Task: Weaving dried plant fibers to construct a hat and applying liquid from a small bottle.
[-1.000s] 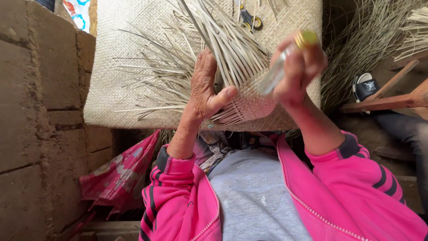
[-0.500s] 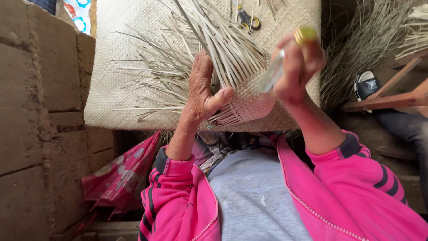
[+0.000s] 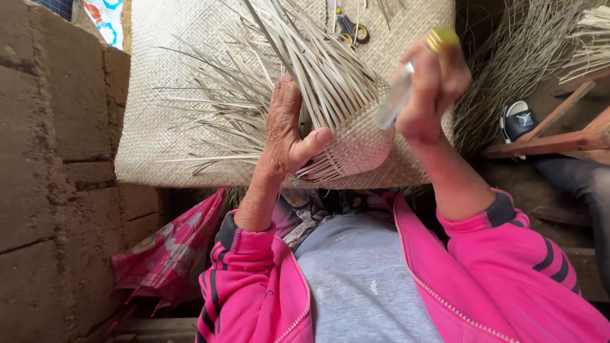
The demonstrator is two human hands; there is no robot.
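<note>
Over on the far left there's a rough block wall (image 3: 44, 159), and low beside it a pink patterned cloth (image 3: 171, 254) bunched near the person's elbow. Moving in, a big finished woven mat (image 3: 152, 127) lies spread out flat, and above it the left hand (image 3: 286, 133) is closed around the side of a half-made woven basket (image 3: 356, 143), thumb pressed on the tight plaited part, fingers tucked in among the strands. That basket sits right in the middle, held up over the mat: its rounded base is plaited close and looks done, while a thick fan of loose straw strips (image 3: 305, 57) sticks out unwoven, so by my reckoning plenty of weaving is left. Just right of it, the right hand (image 3: 432, 89) is pinched shut on a slim pale tool (image 3: 394, 101), its tip touching the basket's edge. A small pair of scissors (image 3: 351, 30) lies on the mat further up. Far right, loose dry straw (image 3: 534, 57), a wooden frame (image 3: 553, 136) and a sandal (image 3: 518, 121).
</note>
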